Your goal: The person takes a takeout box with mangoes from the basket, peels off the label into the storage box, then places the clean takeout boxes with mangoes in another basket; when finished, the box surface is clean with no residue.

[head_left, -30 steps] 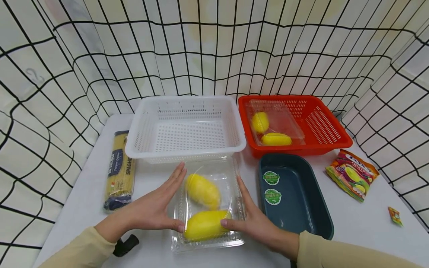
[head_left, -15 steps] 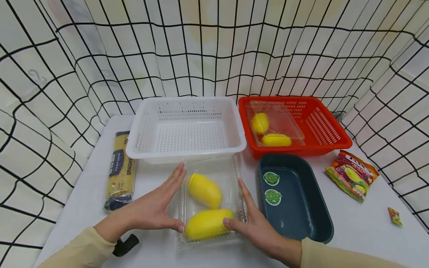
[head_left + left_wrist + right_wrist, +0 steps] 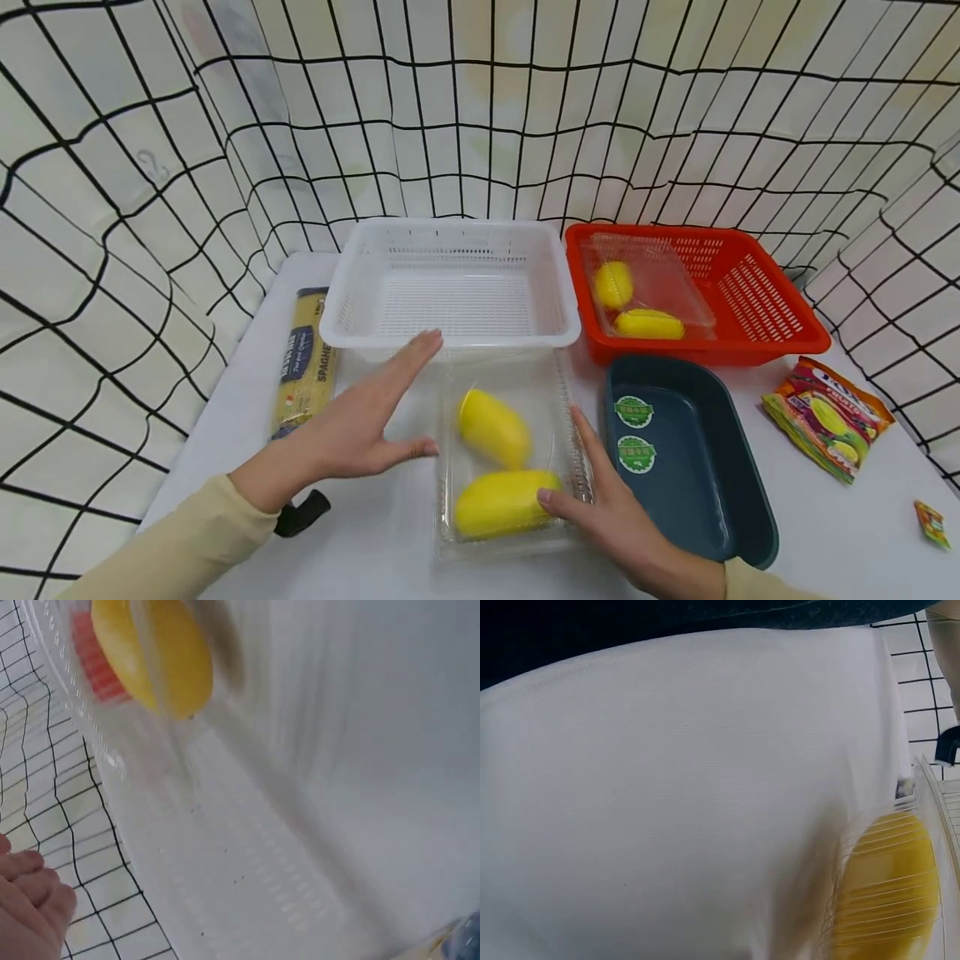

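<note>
A clear plastic clamshell container [image 3: 546, 417] lies in front of me in the head view, with two yellow, mango-like fruits [image 3: 506, 502] visible inside. My right hand [image 3: 618, 512] grips its right side, thumb over the lid and fingers along the edge. To the left, a gap separates my left hand [image 3: 360, 421] from the container; its fingers are straight and the thumb sticks out. In the right wrist view, one yellow fruit [image 3: 885, 892] shows through the ribbed plastic wall. The left wrist view is blurred, with a yellow fruit [image 3: 154, 656] behind clear plastic.
A white basket [image 3: 450, 340] stands behind the container. The red basket [image 3: 757, 354] holds a similar clear container [image 3: 667, 267]. A dark teal tray [image 3: 693, 475], a candy bag [image 3: 828, 417] and a small wrapped sweet [image 3: 932, 523] are right. A spaghetti pack [image 3: 306, 358] lies left.
The head view has turned, shifting the scene to the right. My left hand has come away from the container, leftward and slightly forward. My right hand has stayed at the container's right side.
</note>
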`<state>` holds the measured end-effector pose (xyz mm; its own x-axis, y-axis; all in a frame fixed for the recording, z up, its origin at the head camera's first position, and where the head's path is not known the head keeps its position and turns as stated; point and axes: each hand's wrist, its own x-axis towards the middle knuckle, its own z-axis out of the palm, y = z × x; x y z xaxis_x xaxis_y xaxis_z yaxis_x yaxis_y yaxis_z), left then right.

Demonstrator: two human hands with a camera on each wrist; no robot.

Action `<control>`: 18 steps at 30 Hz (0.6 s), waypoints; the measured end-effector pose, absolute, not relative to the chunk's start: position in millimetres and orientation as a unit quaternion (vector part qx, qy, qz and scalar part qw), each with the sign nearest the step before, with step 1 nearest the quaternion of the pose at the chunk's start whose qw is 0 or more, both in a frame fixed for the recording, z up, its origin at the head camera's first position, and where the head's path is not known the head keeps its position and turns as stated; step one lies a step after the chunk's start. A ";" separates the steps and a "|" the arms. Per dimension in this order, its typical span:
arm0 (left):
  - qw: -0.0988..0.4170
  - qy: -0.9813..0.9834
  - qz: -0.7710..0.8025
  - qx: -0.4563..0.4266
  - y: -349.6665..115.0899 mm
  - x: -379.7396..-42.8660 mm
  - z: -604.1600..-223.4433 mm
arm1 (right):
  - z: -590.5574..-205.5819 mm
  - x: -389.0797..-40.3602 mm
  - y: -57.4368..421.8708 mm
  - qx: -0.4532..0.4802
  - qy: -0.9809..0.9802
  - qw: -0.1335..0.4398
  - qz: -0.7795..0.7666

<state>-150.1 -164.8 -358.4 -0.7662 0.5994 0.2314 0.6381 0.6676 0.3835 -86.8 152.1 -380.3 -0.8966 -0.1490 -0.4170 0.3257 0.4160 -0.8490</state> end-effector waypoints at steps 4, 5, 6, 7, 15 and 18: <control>0.071 -0.943 -0.174 -0.276 -175.3 -179.4 -346.1 | -379.2 -86.8 156.2 0.063 0.809 0.229 -0.538; 0.067 -0.951 -0.160 -0.255 -180.2 -188.4 -344.3 | -379.4 -87.0 156.4 0.064 0.809 0.230 -0.537; 0.059 -0.959 -0.147 -0.234 -185.6 -197.2 -343.0 | -379.5 -87.0 156.3 0.064 0.809 0.231 -0.537; 0.049 -0.965 -0.137 -0.218 -191.7 -206.0 -342.5 | -379.4 -87.2 156.1 0.065 0.808 0.232 -0.537; -0.036 -0.986 -0.074 -0.144 -229.8 -247.5 -350.9 | -374.7 -85.2 153.1 0.075 0.808 0.240 -0.533; -0.057 -0.986 -0.078 -0.138 -234.6 -252.3 -353.2 | -370.0 -83.7 152.9 0.070 0.813 0.243 -0.525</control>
<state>-252.3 -234.6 -353.2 -0.9552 0.2817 -0.0908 0.2641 0.9496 0.1687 -83.7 152.9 -370.0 -0.8723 -0.1407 -0.4683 0.3692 0.4385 -0.8194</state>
